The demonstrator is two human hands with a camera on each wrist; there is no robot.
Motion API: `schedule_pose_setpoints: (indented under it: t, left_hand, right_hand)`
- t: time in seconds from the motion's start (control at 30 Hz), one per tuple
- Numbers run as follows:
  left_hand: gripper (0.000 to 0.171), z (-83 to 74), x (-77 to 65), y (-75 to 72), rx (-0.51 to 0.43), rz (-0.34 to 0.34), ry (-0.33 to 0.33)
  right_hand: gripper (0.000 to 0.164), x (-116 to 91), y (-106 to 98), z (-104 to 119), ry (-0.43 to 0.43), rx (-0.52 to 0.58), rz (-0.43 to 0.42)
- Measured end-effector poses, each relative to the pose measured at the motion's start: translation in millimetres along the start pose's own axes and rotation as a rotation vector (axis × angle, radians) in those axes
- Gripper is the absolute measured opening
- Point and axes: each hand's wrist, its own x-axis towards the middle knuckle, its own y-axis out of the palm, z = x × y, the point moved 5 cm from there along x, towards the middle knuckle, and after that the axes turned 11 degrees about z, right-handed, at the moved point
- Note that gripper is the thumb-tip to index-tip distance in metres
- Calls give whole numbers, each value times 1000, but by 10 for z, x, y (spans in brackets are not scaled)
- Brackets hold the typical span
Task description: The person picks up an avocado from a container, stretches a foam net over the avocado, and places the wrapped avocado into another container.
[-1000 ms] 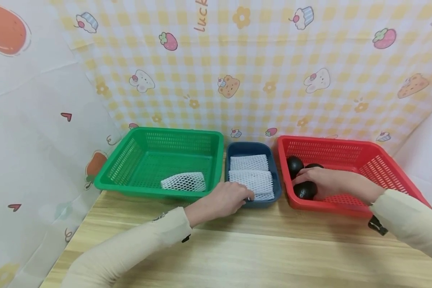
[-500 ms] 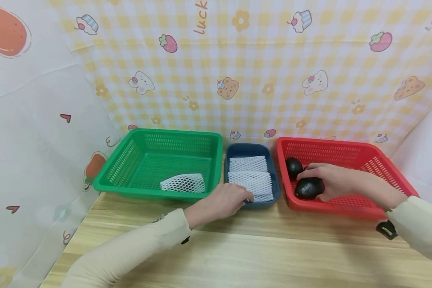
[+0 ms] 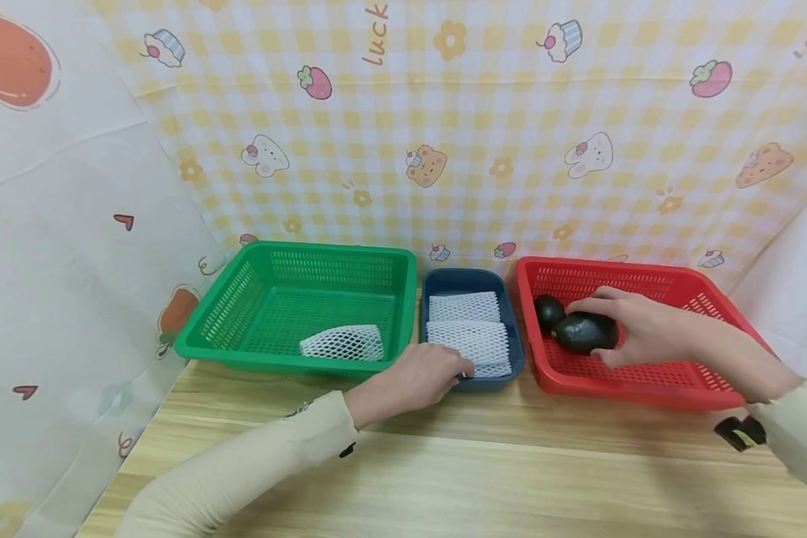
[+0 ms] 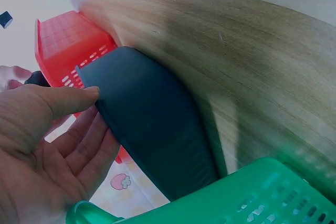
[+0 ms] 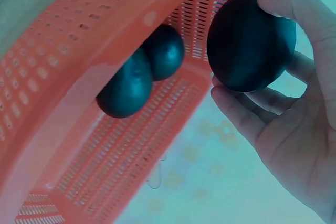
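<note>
My right hand holds a dark avocado over the red basket, thumb on one side and fingers on the other. Two more avocados lie in that basket in the right wrist view; the head view shows just one, the other being hidden. My left hand pinches the near rim of a small blue bin, with the thumb against its outer wall in the left wrist view. Inside the bin lie white foam net sleeves.
A green basket stands left of the bin, with one white foam net in its front right part. The wooden table stretches in front. A checked cloth hangs behind the containers.
My right hand has picked the avocado up from the left front of the red basket and drawn it a little to the right. The left hand stays on the bin's rim.
</note>
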Motion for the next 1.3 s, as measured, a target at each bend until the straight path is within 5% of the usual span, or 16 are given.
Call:
schedule_pose_setpoints:
  t: [0.63, 0.9, 1.3]
  left_hand:
    - [23, -6, -2, -1, 16, -7, 3]
    - [22, -10, -4, -3, 12, -11, 3]
    - [22, -7, 6, 2, 31, -18, -2]
  right_hand:
    - [68, 40, -25, 383, -43, 58, -61]
    - [59, 113, 95, 615, -106, 43, -86]
    - [66, 203, 374, 872, -96, 47, -36]
